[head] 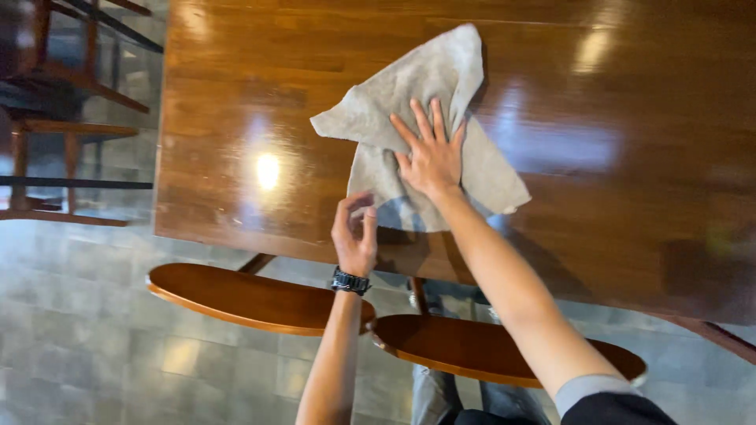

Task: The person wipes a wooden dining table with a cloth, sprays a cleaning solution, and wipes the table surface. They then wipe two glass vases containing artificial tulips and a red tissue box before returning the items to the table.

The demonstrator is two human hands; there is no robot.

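— We were standing over a glossy brown wooden worktop [614,157] in a room with grey stone floor tiles [79,346], with two oval wooden seats [252,297] tucked just under its near edge and ceiling lights glaring off the varnish.

— And the grey cloth [409,86] lay rumpled on that worktop, close to our edge. Our right hand [431,157] rested flat on it, fingers [417,118] spread wide, pressing rather than gripping.

— Our left hand [354,232], the one with the dark wristwatch [350,281], hung at the cloth's near corner with its fingers curled; we couldn't tell whether they had pinched the fabric or held nothing.

— What worried us?

— The cloth was bunched, so we judged a push could fold it over and let the bare palm skid on the polish, smearing it.

— And the near corner sat by the edge, so we thought it might slide off towards the seats.
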